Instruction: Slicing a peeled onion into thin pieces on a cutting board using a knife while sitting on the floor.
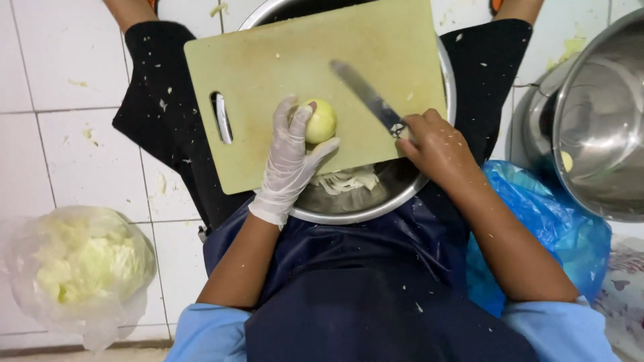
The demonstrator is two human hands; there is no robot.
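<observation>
My left hand point(288, 161), in a white glove, holds a small pale-yellow round vegetable point(320, 121) down on a yellow-green cutting board point(295, 60). My bare right hand point(436, 144) grips the handle of a knife point(365, 96), whose blade lies flat over the board, pointing up-left, just right of the vegetable. The board rests across a steel bowl point(376, 201) on my lap, with pale shredded pieces point(349, 179) inside it under the board's near edge.
A clear plastic bag of pale green cabbage point(80, 265) lies on the white tiled floor at left. Large steel bowls point(597, 127) stand at right, beside a blue plastic bag point(543, 221). Scraps dot the tiles and my dark apron.
</observation>
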